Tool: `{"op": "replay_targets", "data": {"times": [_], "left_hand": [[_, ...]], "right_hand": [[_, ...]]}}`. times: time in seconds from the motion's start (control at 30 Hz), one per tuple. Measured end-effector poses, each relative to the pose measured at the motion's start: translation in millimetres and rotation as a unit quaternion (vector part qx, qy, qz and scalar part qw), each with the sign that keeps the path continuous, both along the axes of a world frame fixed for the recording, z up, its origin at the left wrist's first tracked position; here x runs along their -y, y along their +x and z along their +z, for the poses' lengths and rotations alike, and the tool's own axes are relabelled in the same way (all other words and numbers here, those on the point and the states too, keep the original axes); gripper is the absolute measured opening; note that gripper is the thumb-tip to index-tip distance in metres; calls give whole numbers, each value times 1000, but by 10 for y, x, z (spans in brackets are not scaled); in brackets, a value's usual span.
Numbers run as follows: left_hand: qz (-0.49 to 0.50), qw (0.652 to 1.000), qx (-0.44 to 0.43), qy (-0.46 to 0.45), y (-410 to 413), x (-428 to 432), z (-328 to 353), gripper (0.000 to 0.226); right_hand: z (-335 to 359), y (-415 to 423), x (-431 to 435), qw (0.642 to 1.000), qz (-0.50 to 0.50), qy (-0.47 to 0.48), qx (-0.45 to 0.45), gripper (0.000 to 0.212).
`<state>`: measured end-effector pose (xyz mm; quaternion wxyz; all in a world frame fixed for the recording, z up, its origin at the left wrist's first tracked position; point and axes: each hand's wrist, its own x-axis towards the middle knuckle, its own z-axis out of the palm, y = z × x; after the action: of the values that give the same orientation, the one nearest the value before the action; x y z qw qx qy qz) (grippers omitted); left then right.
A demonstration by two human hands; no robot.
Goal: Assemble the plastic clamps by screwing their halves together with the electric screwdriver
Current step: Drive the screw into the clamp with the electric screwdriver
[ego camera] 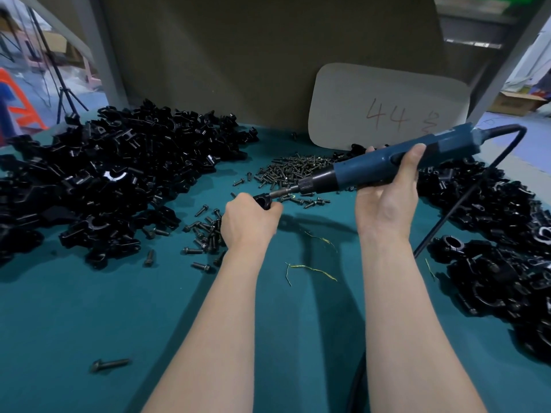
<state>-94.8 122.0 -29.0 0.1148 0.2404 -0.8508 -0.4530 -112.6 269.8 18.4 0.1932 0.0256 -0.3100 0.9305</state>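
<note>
My left hand [249, 220] grips a small black plastic clamp [264, 201] just above the teal table. My right hand [387, 201] is wrapped round the blue electric screwdriver [396, 159], which lies nearly level and points left. Its metal bit [283, 192] meets the clamp's right side. A big heap of loose black clamp halves [113, 180] fills the left of the table. Dark screws [295, 168] lie scattered behind and beside my left hand.
A pile of black clamps [504, 257] lies on the right. The screwdriver's black cable [465, 198] loops down over the teal table [149, 323]. A cardboard card marked 44 [387, 108] leans on the back board. One stray screw [110, 364] lies near left.
</note>
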Motion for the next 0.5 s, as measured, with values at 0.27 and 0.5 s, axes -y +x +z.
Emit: {"op": "replay_targets", "data": {"times": [0.27, 0.5], "left_hand": [[-42, 996, 64, -35, 32, 38, 53, 32], [-44, 996, 71, -41, 27, 28, 49, 33]], "right_hand": [[25, 17, -38, 997, 45, -42, -43, 51], [38, 34, -109, 995, 51, -77, -33, 37]]}}
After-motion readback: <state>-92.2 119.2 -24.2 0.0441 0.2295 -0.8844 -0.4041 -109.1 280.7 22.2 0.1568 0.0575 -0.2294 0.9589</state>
